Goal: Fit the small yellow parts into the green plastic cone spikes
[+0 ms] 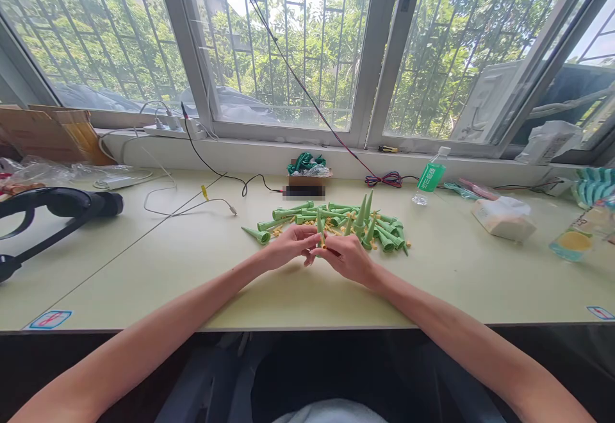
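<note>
Both hands meet over the near edge of a pile of green plastic cone spikes (302, 213). My left hand (289, 247) is closed around one upright green cone spike (319, 223), with its tip pointing away. Close against it, my right hand (350, 256) pinches a small yellow-orange plastic piece (323, 241) at the spike's side. Whether the piece sits in the spike or only touches it, I cannot tell. More small yellow pieces (335, 221) lie among the spikes. Several spikes stand upright just beyond my right hand; others lie on their sides.
Behind the pile stands a small cardboard box (307, 181) with green wrapping. To the right are a water bottle (430, 176), a tissue pack (503, 218) and a drink bottle (576, 237). A black headset (62, 208) and cables (192, 202) lie on the left of the table (192, 282).
</note>
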### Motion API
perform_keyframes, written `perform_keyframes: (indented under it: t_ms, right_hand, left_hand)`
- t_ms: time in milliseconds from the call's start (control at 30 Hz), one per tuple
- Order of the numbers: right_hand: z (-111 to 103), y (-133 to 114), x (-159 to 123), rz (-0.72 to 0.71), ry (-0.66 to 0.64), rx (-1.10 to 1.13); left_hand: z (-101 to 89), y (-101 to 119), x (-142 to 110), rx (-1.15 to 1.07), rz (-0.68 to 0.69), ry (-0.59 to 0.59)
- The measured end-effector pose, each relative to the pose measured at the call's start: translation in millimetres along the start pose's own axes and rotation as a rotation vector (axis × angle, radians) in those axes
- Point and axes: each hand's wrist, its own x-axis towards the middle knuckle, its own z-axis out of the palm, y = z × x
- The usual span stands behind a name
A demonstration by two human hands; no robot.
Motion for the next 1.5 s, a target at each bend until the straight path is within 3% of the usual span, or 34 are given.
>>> perform_keyframes:
  t_ms: [1267,1400,1500]
  right_hand:
    - [0.5,-2.4,0.7,-0.006,0.000,-0.015]
    - [0.6,-1.8,1.0,0.040,-0.015,0.038]
    - [1.3,-0.9,1.1,0.107,-0.031,0.066]
  left_hand:
    - [3.7,-5.6,1.9,0.038,0.008,0.082]
    - [5.1,-2.6,3.0,0.109,0.022,0.107]
    - [4.1,-1.8,4.7,0.250,0.067,0.199]
